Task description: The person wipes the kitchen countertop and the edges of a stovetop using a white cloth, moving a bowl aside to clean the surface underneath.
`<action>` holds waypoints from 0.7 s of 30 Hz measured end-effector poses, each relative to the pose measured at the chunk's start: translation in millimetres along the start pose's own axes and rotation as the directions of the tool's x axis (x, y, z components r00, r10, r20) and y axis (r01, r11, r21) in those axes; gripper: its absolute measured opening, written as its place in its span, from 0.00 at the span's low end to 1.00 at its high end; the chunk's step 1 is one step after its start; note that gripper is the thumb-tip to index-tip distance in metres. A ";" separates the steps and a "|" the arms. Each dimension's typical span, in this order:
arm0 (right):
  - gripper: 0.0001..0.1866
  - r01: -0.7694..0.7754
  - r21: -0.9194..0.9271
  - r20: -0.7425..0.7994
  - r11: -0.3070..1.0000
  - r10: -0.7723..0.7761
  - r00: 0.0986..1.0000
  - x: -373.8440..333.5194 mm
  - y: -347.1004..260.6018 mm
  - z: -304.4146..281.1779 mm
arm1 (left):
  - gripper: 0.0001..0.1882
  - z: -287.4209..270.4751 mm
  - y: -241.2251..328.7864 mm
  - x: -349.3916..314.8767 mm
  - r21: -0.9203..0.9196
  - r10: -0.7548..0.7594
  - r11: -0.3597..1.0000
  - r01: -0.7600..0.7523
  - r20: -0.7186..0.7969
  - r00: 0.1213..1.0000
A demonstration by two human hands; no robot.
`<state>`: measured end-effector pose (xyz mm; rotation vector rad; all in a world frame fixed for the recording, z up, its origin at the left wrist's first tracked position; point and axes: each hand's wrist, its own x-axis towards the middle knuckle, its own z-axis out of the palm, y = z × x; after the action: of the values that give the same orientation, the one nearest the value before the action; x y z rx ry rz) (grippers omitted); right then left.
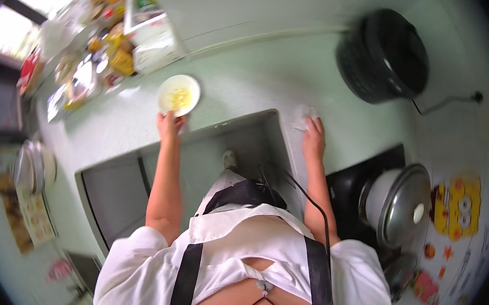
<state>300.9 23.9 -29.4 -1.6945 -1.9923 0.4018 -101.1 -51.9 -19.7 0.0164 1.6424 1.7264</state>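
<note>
No lettering is legible: the markings on the far-left packages and the right wall are blurred.

Daylight glares white through the window at upper left, glinting off the packages, while soft light covers the pale counter. Fisheye distortion bends edges toward a black rim; the cloth under the right hand looks blurred
</note>
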 end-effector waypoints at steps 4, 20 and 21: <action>0.19 -0.088 0.020 -0.061 0.996 0.089 0.994 0.9 -4.3 -8.0 | 0.20 10.2 8.0 25.7 -0.003 -0.027 1.000 0.027 0.116 0.993; 0.20 -0.481 0.514 -0.295 0.710 0.673 0.679 -11.8 0.1 -46.1 | 0.15 231.3 -1.1 -65.7 0.376 -0.330 0.926 0.020 0.786 0.522; 0.20 -0.398 0.529 -0.325 0.749 0.613 0.721 5.3 0.1 -38.3 | 0.15 253.3 -2.6 -67.6 0.371 -0.323 0.929 0.016 0.787 0.525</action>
<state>321.1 25.6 3.6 -1.8125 -0.9497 0.4989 71.5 130.7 55.1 0.7226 1.0783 0.9733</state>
